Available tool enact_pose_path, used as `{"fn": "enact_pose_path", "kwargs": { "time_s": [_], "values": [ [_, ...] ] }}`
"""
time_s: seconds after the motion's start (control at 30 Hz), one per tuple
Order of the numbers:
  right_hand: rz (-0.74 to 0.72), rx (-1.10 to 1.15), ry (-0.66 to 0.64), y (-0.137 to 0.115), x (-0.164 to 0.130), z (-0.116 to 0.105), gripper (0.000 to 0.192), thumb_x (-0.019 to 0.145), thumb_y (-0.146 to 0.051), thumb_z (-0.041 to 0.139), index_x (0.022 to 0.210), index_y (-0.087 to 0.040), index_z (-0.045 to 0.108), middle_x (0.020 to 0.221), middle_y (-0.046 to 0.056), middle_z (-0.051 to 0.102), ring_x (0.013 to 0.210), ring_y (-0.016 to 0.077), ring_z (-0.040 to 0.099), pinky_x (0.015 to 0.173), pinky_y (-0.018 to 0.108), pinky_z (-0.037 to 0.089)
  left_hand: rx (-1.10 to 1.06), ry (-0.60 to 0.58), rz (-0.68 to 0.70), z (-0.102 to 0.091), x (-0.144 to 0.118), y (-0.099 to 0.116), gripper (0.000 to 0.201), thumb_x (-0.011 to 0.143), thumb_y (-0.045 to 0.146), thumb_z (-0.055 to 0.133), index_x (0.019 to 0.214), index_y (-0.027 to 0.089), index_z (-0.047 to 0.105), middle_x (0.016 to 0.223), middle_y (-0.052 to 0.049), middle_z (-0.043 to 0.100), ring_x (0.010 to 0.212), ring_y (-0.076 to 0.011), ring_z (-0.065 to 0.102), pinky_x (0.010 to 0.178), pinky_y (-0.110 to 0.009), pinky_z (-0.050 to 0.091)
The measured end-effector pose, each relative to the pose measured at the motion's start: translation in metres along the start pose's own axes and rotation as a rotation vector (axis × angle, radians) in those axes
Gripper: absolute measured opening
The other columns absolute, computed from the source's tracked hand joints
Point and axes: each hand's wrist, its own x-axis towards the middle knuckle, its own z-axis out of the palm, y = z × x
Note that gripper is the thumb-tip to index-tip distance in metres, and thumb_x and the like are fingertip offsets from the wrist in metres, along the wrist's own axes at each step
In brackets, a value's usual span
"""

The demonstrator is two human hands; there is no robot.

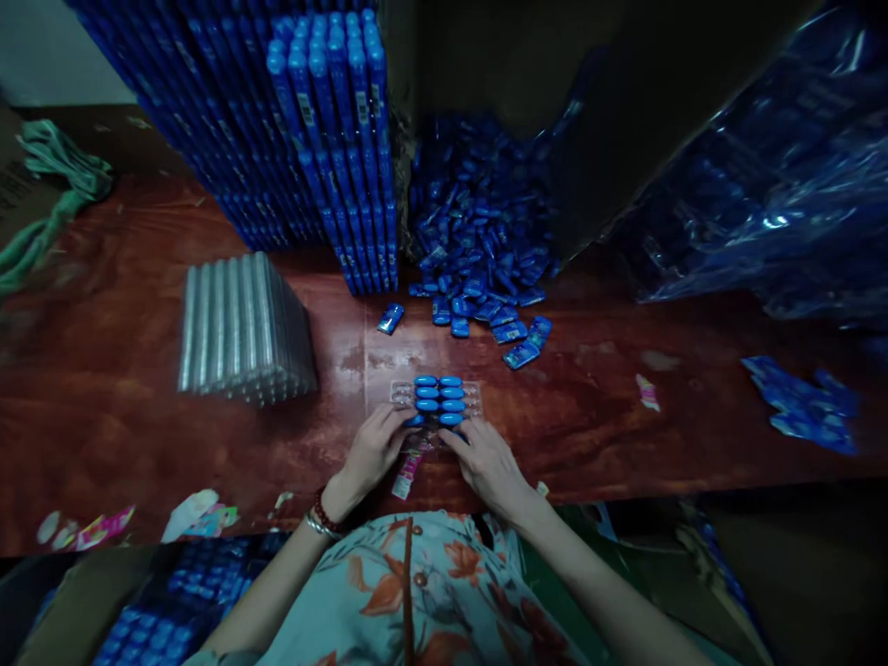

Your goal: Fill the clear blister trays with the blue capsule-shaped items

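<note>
A clear plastic blister tray (474, 400) lies flat on the table in front of me, with several small blue containers (426, 393) standing in two columns across its middle. My left hand (375, 449) is at the tray's near left side, fingers closed on a blue container at the column's near end. Opposite it, my right hand (489, 462) has thumb and fingertips closed around a blue container at the near end of the right column. Fingers partly cover both pieces. Below the tray, between my hands, lies a pink-and-white wrapper (408, 474).
A stack of empty clear trays (242, 324) stands at left. Behind rise tall stacks of filled blue trays (339, 139). A heap of loose blue containers (478, 213) spills from a cardboard box (624, 120). Blue wrappers (805, 402) and a plastic bag (770, 185) are at right.
</note>
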Motion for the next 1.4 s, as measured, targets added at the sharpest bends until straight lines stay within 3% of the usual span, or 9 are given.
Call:
{"fn": "enact_pose_path", "kwargs": {
  "time_s": [0.2, 0.33, 0.63, 0.83, 1.07, 1.2, 1.3, 1.4],
  "values": [
    [0.041, 0.035, 0.070, -0.002, -0.009, 0.006, 0.034, 0.087, -0.005, 0.040, 0.113, -0.016, 0.061, 0.088, 0.009, 0.056, 0.080, 0.0181, 0.049, 0.069, 0.029, 0.044, 0.149, -0.106, 0.186, 0.007, 0.006, -0.007, 0.024, 0.091, 0.011, 0.042, 0.110, 0.015, 0.056, 0.099, -0.009, 0.060, 0.086, -0.0162, 0.054, 0.072, -0.028, 0.052],
    [0.057, 0.064, 0.109, -0.004, -0.012, 0.011, 0.038, 0.087, -0.003, 0.038, 0.117, -0.016, 0.059, 0.091, 0.010, 0.057, 0.082, 0.0181, 0.050, 0.070, 0.030, 0.047, 0.232, -0.116, 0.271, 0.007, 0.008, -0.006, 0.026, 0.091, 0.009, 0.039, 0.111, 0.015, 0.056, 0.098, -0.009, 0.061, 0.087, -0.0171, 0.055, 0.071, -0.028, 0.052],
    [0.100, 0.162, 0.247, 0.001, -0.024, 0.030, 0.053, 0.085, -0.002, 0.038, 0.132, -0.025, 0.048, 0.105, 0.010, 0.050, 0.093, 0.0169, 0.055, 0.075, 0.027, 0.053, 0.247, -0.084, 0.235, 0.005, -0.004, -0.009, 0.028, 0.089, 0.006, 0.044, 0.113, 0.014, 0.054, 0.098, -0.010, 0.062, 0.085, -0.0162, 0.056, 0.069, -0.027, 0.053],
    [0.123, 0.184, 0.311, 0.004, -0.025, 0.034, 0.041, 0.088, -0.010, 0.046, 0.128, -0.018, 0.050, 0.097, 0.010, 0.053, 0.088, 0.0178, 0.056, 0.076, 0.028, 0.053, 0.165, -0.027, 0.258, 0.006, -0.017, -0.008, 0.026, 0.089, 0.006, 0.046, 0.113, 0.015, 0.053, 0.101, -0.010, 0.061, 0.091, -0.0148, 0.057, 0.074, -0.027, 0.054],
    [0.051, 0.162, 0.321, 0.005, -0.021, 0.029, 0.043, 0.086, -0.005, 0.045, 0.124, -0.020, 0.055, 0.097, 0.010, 0.057, 0.087, 0.0165, 0.054, 0.071, 0.026, 0.050, 0.336, -0.155, 0.287, 0.009, 0.004, 0.003, 0.024, 0.092, 0.009, 0.036, 0.107, 0.011, 0.055, 0.092, -0.011, 0.061, 0.083, -0.0166, 0.056, 0.067, -0.026, 0.052],
    [0.064, 0.131, 0.344, 0.002, -0.019, 0.023, 0.035, 0.086, -0.014, 0.053, 0.120, -0.022, 0.060, 0.097, 0.010, 0.059, 0.087, 0.0176, 0.055, 0.070, 0.029, 0.047, 0.464, -0.222, 0.295, 0.013, 0.014, 0.012, 0.025, 0.093, 0.015, 0.037, 0.104, 0.012, 0.059, 0.093, -0.011, 0.060, 0.084, -0.0196, 0.054, 0.067, -0.030, 0.050],
    [0.205, 0.194, 0.379, 0.017, -0.020, 0.019, 0.027, 0.088, -0.023, 0.053, 0.112, -0.027, 0.065, 0.097, 0.007, 0.060, 0.085, 0.0160, 0.056, 0.072, 0.027, 0.048, 0.500, -0.172, 0.257, 0.010, 0.013, 0.012, 0.027, 0.091, 0.019, 0.042, 0.112, 0.018, 0.060, 0.106, -0.012, 0.056, 0.090, -0.0217, 0.052, 0.071, -0.033, 0.048],
    [0.459, 0.206, 0.481, 0.059, -0.014, 0.011, 0.030, 0.093, -0.028, 0.042, 0.113, -0.023, 0.062, 0.092, 0.007, 0.060, 0.084, 0.0170, 0.056, 0.078, 0.031, 0.047, 0.361, -0.030, 0.113, 0.003, 0.021, -0.004, 0.027, 0.090, 0.023, 0.048, 0.114, 0.024, 0.059, 0.110, -0.010, 0.051, 0.095, -0.0204, 0.051, 0.078, -0.034, 0.047]
  ]
}}
